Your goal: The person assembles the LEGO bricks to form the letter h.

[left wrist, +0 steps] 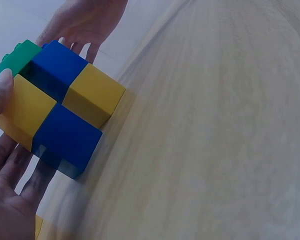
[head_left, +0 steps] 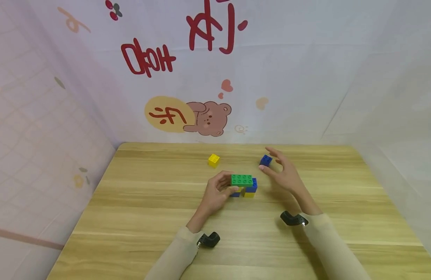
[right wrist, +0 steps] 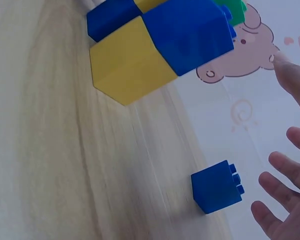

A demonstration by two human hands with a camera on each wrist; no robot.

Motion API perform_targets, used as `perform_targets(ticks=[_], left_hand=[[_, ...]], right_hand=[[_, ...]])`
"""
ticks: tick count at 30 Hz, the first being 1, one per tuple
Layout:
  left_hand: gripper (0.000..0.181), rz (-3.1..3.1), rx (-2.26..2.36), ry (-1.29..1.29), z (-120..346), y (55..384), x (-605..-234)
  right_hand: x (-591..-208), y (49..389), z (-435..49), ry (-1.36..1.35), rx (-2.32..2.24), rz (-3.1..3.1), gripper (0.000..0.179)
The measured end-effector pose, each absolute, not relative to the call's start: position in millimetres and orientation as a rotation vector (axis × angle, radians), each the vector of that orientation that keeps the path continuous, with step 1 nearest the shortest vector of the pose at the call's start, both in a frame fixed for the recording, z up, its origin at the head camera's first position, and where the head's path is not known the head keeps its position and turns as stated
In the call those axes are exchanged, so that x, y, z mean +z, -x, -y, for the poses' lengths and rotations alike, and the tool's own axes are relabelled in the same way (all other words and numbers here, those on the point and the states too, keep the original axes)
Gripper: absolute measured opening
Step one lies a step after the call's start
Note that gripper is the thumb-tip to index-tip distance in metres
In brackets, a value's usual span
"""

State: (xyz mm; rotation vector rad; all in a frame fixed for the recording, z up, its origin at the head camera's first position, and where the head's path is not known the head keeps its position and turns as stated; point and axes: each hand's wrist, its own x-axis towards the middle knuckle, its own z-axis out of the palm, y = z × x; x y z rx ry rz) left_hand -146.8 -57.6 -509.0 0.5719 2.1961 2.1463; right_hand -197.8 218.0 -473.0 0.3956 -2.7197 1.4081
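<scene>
A small build of toy building bricks stands on the wooden table. Its left stack is a yellow brick (left wrist: 27,105) on a blue brick (left wrist: 67,137); its right stack is a blue brick (right wrist: 187,35) on a yellow brick (right wrist: 132,62). Across the top lies a long green brick (head_left: 241,180), leaving some studs of the right stack bare. My left hand (head_left: 217,192) grips the build's left side, thumb in front and fingers behind. My right hand (head_left: 285,173) hovers by a loose blue brick (head_left: 266,160), thumb and fingers spread, a gap showing in the right wrist view.
A loose yellow brick (head_left: 213,160) sits further back, left of the build. Behind the table (head_left: 149,217) hangs a white printed cloth (head_left: 292,77) with a bear on it, and pale cloth also borders both sides.
</scene>
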Motion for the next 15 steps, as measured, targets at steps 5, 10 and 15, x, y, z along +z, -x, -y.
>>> perform_targets(ticks=[5,10,15], left_hand=[[0.036,-2.188,2.135,-0.550,59,146,-508],[0.036,-2.183,2.138,-0.558,59,145,-507],[0.036,-2.185,2.145,-0.576,59,145,-507]], right_hand=[[-474,202,-220,-0.343,1.426,2.752,0.080],[-477,208,-221,-0.319,1.438,2.764,0.086],[-481,215,-223,-0.328,1.433,2.763,0.088]])
